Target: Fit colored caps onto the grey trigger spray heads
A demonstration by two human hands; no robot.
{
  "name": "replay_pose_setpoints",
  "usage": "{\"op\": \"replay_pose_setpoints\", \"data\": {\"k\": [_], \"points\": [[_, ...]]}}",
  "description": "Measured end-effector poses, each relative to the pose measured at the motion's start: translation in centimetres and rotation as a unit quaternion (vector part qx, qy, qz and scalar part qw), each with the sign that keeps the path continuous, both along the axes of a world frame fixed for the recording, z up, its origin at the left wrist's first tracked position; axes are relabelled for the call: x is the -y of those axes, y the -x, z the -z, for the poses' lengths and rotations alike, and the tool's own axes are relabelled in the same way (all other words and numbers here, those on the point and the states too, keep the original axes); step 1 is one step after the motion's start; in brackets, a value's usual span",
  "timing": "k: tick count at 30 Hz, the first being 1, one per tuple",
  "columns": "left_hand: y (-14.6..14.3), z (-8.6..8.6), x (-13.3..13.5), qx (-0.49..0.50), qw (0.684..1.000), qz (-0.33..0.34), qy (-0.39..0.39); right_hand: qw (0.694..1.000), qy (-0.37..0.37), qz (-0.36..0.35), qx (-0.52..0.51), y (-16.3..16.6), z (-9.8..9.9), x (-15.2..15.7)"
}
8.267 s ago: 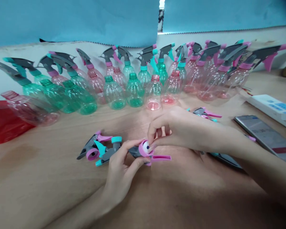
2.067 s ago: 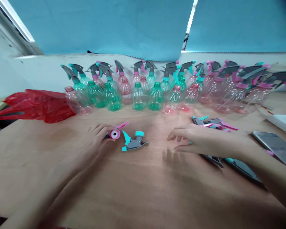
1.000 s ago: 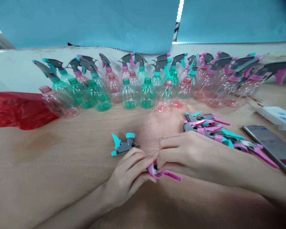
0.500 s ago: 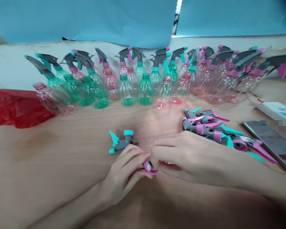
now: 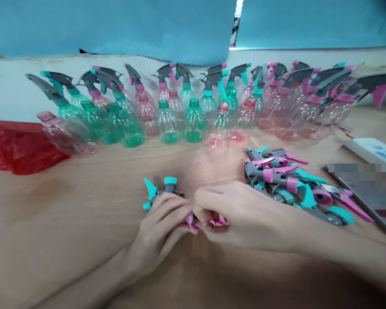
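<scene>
My left hand [image 5: 162,234] is closed on a grey and pink trigger spray head; its pink collar [image 5: 190,223] shows at the fingertips. The fingers of my right hand [image 5: 234,212] are bent in a pinch at the collar's opening, and they cover most of the sprayer. A bit of its pink trigger [image 5: 221,222] peeks out below the right fingers. Whether a small part sits in that pinch is hidden. Just beyond my left knuckles lies a grey and teal spray head [image 5: 170,184], collar upward, partly covered by the hand.
Loose spray heads [image 5: 286,185] lie piled right of centre, beside a phone [image 5: 366,193] and a white box [image 5: 373,149]. Along the back stand several clear bottles [image 5: 167,124], some capped with sprayers. A red plastic bag [image 5: 22,148] lies at left.
Both hands have shifted slightly left with the spray head, and more of the pink trigger shows beneath my right hand. More of the pile is uncovered above my right forearm.
</scene>
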State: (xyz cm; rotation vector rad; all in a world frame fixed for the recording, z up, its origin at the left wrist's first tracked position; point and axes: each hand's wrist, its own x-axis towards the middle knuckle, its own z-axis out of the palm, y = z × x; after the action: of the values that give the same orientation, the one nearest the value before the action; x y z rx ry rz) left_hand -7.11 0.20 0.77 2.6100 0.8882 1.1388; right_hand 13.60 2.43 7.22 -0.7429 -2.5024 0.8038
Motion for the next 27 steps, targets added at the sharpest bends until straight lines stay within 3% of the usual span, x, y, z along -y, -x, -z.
{"op": "replay_pose_setpoints", "data": {"k": [5, 13, 20, 27], "points": [[0.2, 0.2, -0.3, 0.001, 1.000, -0.008, -0.005, 0.998, -0.030, 0.031, -0.036, 0.2, 1.3, -0.1], [0.2, 0.1, -0.4, -0.010, 1.000, -0.018, 0.006, 0.997, -0.051, 0.055, -0.018, 0.5, 1.5, -0.2], [0.3, 0.5, -0.4, 0.001, 1.000, -0.025, 0.003, 0.988, -0.138, 0.075, -0.011, 0.6, 1.6, 0.1], [0.2, -0.4, -0.1, -0.005, 0.998, -0.059, 0.001, 0.988, -0.152, 0.022, -0.034, 0.8, 1.4, 0.6]]}}
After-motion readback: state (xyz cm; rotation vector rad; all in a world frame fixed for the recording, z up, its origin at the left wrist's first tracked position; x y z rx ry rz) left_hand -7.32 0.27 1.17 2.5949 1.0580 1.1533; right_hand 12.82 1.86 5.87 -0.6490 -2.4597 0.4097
